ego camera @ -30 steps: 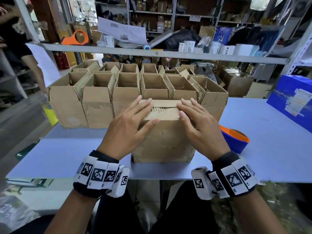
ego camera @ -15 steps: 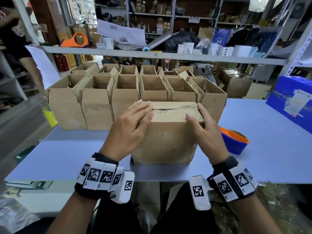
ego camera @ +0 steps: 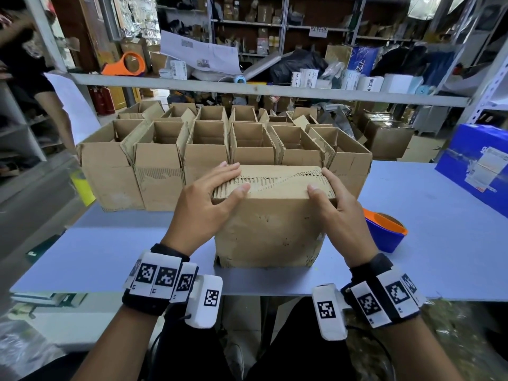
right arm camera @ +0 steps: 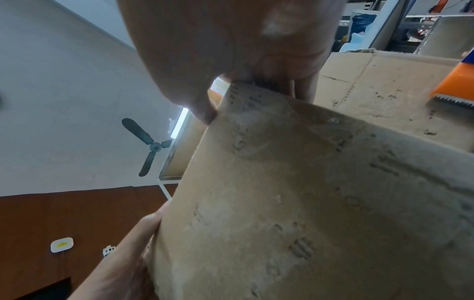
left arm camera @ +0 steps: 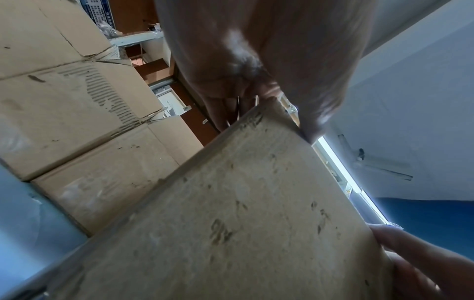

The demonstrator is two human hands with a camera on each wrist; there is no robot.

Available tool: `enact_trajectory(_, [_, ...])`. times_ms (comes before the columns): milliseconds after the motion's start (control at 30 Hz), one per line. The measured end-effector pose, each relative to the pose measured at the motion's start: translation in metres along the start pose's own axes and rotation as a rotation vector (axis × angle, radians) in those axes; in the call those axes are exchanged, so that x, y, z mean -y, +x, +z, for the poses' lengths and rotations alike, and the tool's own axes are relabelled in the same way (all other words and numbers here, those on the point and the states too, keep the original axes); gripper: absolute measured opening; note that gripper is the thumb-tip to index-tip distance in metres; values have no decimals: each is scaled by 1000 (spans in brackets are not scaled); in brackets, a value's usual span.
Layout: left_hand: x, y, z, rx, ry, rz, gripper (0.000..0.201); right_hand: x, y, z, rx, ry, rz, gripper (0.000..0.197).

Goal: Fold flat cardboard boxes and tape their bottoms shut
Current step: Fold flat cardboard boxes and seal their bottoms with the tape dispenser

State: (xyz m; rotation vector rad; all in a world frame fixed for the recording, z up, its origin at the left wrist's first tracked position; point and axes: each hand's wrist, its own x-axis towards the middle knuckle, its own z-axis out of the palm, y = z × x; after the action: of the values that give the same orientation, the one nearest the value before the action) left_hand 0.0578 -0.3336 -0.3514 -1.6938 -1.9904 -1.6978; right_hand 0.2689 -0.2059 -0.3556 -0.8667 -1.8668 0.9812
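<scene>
A worn cardboard box [ego camera: 268, 226] stands on the pale blue table [ego camera: 104, 257] right in front of me, its top flaps [ego camera: 277, 180] folded flat. My left hand [ego camera: 211, 199] holds the top left corner, fingers along the left edge and thumb on the flaps. My right hand [ego camera: 339, 207] holds the top right corner, thumb on top and fingers down the right side. The left wrist view shows the box corner [left arm camera: 269, 105] wedged between thumb and fingers of my left hand [left arm camera: 261, 95]. In the right wrist view my right hand [right arm camera: 246, 81] holds the box [right arm camera: 307, 192] likewise. No tape on the flaps shows.
A blue and orange tape dispenser [ego camera: 384, 229] lies just right of the box, its toothed blade [right arm camera: 454, 99] close to my right hand. Several open folded boxes [ego camera: 206, 152] stand in rows behind. A blue carton [ego camera: 478, 163] sits far right. A shelf rail [ego camera: 247, 89] crosses overhead.
Both hands slid apart from the middle of the top flaps out to the box's top corners. The flaps now lie flat and the whole top shows.
</scene>
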Motion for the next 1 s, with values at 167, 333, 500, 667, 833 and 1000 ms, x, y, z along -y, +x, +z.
enact_trajectory(167, [3,0,3,-32,0,0,38,-1,1,-2,5,34,-5,68])
enact_trajectory(333, [6,0,3,5,66,45,29,-3,2,-5,47,-30,-115,41])
enact_trajectory(500, [6,-1,3,19,106,61,29,-6,6,-7,41,-114,-146,35])
enact_trajectory(667, [7,-4,4,15,118,71,31,-7,9,-13,78,-163,-208,35])
enact_trajectory(833, [7,-3,7,11,92,77,30,-36,36,-51,-3,-350,14,38])
enact_trajectory(1000, [10,-3,8,-3,80,84,35,-90,62,-82,162,-958,242,49])
